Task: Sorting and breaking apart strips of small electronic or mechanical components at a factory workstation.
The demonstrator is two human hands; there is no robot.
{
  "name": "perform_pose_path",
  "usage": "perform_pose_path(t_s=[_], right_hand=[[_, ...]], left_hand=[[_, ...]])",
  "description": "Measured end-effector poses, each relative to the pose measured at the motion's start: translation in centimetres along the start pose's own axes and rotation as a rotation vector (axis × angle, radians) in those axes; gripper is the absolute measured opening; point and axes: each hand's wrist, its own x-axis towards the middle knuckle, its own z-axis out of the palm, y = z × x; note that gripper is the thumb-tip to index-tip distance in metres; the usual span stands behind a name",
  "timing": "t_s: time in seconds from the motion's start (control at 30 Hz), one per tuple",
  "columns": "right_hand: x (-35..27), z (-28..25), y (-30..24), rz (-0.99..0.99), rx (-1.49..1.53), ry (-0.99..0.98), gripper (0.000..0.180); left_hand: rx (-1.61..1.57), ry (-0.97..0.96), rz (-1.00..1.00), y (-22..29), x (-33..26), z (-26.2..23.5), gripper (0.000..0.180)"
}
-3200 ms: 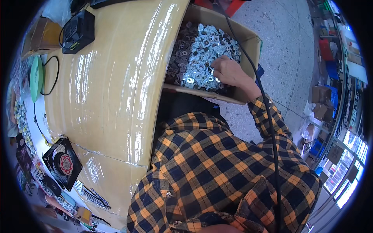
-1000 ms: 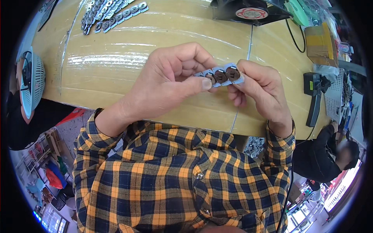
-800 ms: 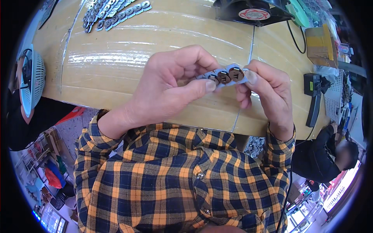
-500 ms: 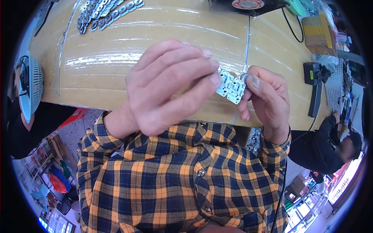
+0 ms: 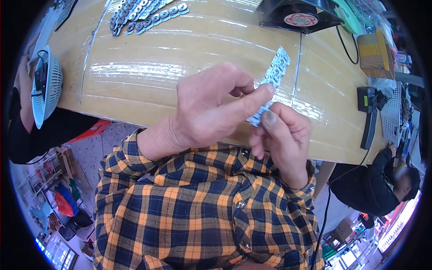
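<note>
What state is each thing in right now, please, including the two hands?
Left hand: bent, thumb across the held strip; firmness of grip unclear.
Right hand: pinching the near end of the held strip.
Held strip: slanted, far end free.
Other strips: lying bunched on the table.
Fan: on the table; running or off, unclear.
Basket: black item in it.
Cardboard box: taped.

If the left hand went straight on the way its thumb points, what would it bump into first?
The left hand would probably first meet the strip of small parts, which it already overlaps in this view; whether they touch is hard to tell.
</note>
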Motion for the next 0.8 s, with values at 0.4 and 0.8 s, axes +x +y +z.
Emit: perform_pose_path(t_s=[0.4,0.8], right_hand=[[0.4,-4.4,-0.9,0.100,-0.118,0.159,0.028],[0.6,-6.8,-1.9,-0.121,-0.298,-0.075,0.031]], left_hand=[[-0.910,-0.063,-0.605,-1.7,0.9,-0.9,0.011],[-0.721,-0.169,-0.434,-1.3,1.8,-1.7,0.015]])
